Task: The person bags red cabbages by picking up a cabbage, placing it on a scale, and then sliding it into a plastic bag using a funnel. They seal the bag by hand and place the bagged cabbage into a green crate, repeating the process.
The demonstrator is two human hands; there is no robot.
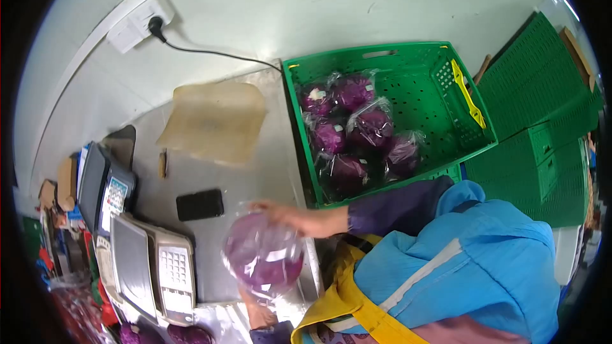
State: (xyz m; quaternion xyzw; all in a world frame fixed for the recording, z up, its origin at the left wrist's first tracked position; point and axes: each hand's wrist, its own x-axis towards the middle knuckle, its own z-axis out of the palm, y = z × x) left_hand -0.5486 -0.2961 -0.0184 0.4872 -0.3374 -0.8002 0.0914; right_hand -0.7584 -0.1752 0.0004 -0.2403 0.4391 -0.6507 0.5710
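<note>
A round red cabbage in clear plastic wrap (264,258) is held over the near edge of the metal table. My right hand (290,216) lies across its upper side, fingers curved over the wrap. My left hand (257,311) is at its lower side, its fingers mostly hidden by the cabbage and plastic. Beside the hands, a black phone (200,204) rests on the table. More wrapped red cabbages (370,124) sit together in one half of a green crate (389,51).
Two weighing scales, a light one (175,267) and a dark one (115,194), stand at the left. A tan sheet (213,121) and a small brush-like item (162,164) lie on the metal table (280,153). Green crates (529,114) stand at the right. A power cable (217,53) runs along the wall.
</note>
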